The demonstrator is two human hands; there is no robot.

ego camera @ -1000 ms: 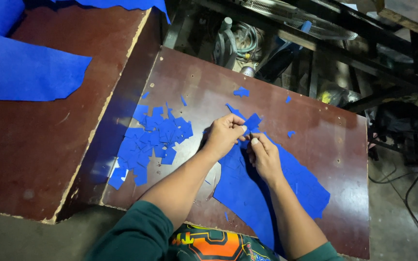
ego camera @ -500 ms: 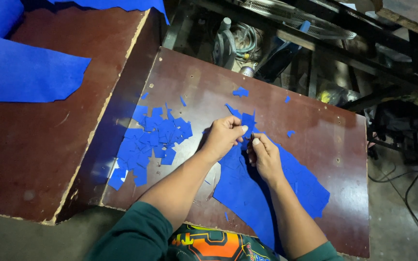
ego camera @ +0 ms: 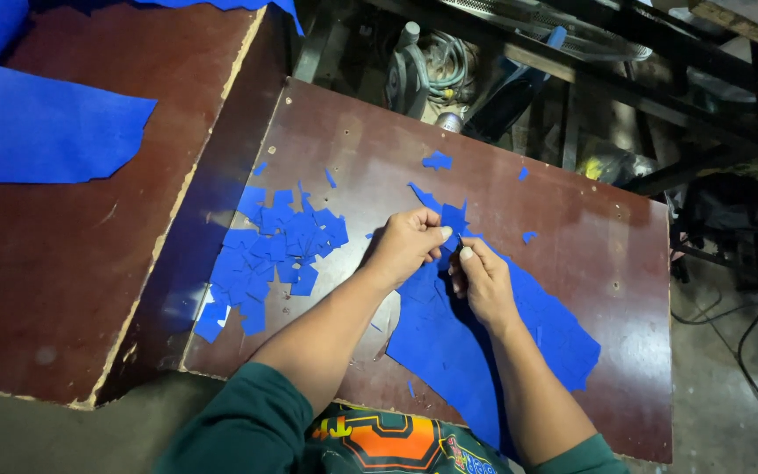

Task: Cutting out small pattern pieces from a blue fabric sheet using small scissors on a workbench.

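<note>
At the middle of the dark reddish-brown wooden board (ego camera: 572, 219), seen from the head camera, both hands meet over the far tip of a long blue sheet of thin material (ego camera: 484, 342). The sheet's long axis runs from that far tip toward the near right, passing under the right forearm. The left hand (ego camera: 405, 246) and the right hand (ego camera: 482, 281) each have fingers pressed together, pinching the same small blue tip (ego camera: 452, 218) between them; neither is clearly nearer. To the left lies a loose pile of small blue cut pieces (ego camera: 269, 254). Further left, a large blue sheet (ego camera: 41, 132) rests on a separate brown table (ego camera: 63, 290). No packages, labels or signs are legible.
</note>
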